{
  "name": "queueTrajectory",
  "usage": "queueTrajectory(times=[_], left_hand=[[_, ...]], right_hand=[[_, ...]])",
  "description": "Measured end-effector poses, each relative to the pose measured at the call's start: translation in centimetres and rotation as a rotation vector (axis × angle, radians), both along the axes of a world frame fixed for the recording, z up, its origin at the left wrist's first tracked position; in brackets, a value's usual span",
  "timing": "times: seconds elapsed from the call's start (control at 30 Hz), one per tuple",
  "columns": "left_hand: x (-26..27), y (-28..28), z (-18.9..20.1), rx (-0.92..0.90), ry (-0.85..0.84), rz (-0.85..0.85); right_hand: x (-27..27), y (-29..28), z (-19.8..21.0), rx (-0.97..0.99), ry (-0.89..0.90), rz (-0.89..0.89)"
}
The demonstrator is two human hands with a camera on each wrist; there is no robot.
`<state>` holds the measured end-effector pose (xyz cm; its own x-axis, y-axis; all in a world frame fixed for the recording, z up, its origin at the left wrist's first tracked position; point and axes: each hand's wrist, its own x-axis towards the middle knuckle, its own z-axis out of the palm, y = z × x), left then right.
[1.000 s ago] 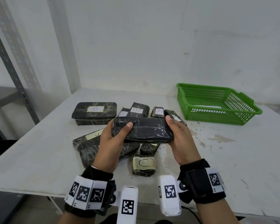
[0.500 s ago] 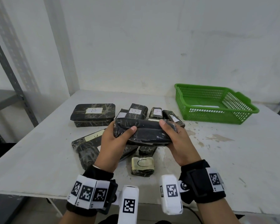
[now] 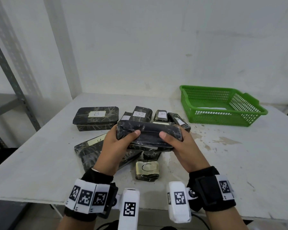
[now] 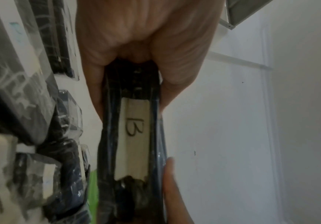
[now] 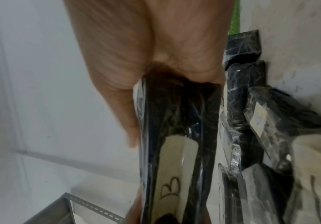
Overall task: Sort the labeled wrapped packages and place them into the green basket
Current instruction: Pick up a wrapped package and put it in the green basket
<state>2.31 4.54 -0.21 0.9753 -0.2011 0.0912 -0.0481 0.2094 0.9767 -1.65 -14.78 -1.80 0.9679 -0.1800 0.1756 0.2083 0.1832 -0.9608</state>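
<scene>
Both hands are gripping one long black wrapped package (image 3: 148, 135) above the pile, lifted off the table (image 3: 40, 155). The left hand (image 3: 113, 146) is clamping the left end, thumb on top, fingers underneath. The right hand (image 3: 181, 146) is clamping the right end the same way. Wrist views are showing a white label marked B (image 4: 134, 136) on the package's underside, facing down, away from the head camera. The green basket (image 3: 223, 120) is sitting at the right rear of the table, well apart from the held package, with something flat and white lying inside. Other wrapped packages are lying under and behind the hands: a big box labelled B (image 3: 96, 117) at the left, a smaller B package (image 3: 140, 113), an A package (image 3: 161, 115), a C package (image 3: 147, 170) nearest the person. A grey metal shelf (image 3: 10, 90) is standing at the left.
</scene>
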Motion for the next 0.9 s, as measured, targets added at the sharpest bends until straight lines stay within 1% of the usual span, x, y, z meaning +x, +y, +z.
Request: queueTrajectory(times=[0.07, 0.13, 0.27, 0.37, 0.43, 0.5, 0.57, 0.67, 0.8, 0.9], left_hand=[[0.0, 0.3, 0.2, -0.010, 0.012, -0.063], [-0.2, 0.4, 0.1, 0.003, 0.020, -0.122], [-0.1, 0.2, -0.6, 0.010, -0.006, -0.067], [-0.1, 0.3, -0.4, 0.002, -0.013, -0.098], [-0.2, 0.5, -0.1, -0.015, -0.016, -0.124], [-0.3, 0.6, 0.2, -0.023, 0.008, -0.155], [-0.4, 0.5, 0.2, -0.023, 0.015, -0.140], [-0.4, 0.3, 0.1, -0.033, 0.002, -0.059], [-0.3, 0.4, 0.3, -0.033, -0.011, -0.055], [-0.3, 0.7, 0.6, -0.050, 0.022, -0.069]], right_hand=[[-0.1, -0.5, 0.2, -0.082, -0.008, 0.023], [0.0, -0.9, 0.4, -0.115, -0.007, 0.010], [-0.2, -0.9, 0.5, -0.145, -0.017, -0.035], [-0.7, -0.9, 0.8, -0.106, -0.014, 0.044], [-0.9, -0.9, 1.1, -0.029, -0.011, 0.074], [-0.9, -1.0, 1.1, -0.012, -0.024, 0.019], [-0.9, -0.9, 1.0, -0.037, -0.039, -0.019], [-0.7, -0.6, 1.3, -0.024, -0.038, -0.043], [-0.6, -0.2, 2.0, -0.074, -0.030, -0.018], [-0.3, 0.2, 2.2, -0.032, -0.074, -0.071]])
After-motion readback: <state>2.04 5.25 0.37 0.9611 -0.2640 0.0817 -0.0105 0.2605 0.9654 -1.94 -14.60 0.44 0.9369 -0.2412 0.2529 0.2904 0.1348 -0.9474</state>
